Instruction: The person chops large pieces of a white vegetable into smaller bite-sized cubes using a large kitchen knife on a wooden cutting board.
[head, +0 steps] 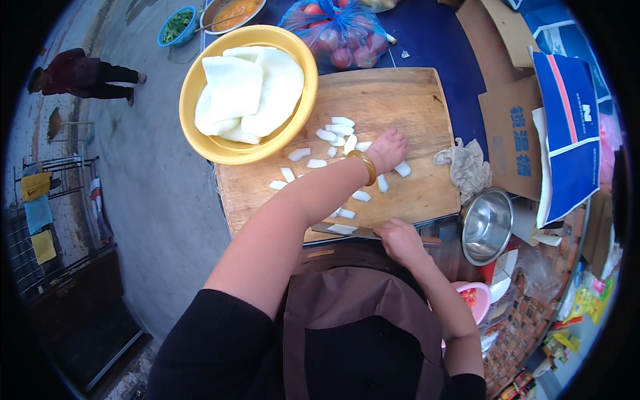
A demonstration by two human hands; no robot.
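Note:
A large wooden cutting board [400,105] lies before me, with white food pieces [317,163] scattered over its middle and near side. My left hand [391,149], with an amber-coloured bangle at the wrist, rests over the board's right half among the pieces; whether it holds one is hidden. At the near edge my right hand [398,239] grips the handle of a knife, whose blade [365,232] lies flat with white pieces on it. A yellow basin [187,107] at the board's far left holds large white slabs [232,85].
A crumpled cloth [467,167] and a steel bowl [487,227] sit right of the board. Behind it is a blue bag of tomatoes [342,42]. Cardboard boxes [510,135] stand at right, a pink basin [477,300] lower down. A person [82,72] stands at far left.

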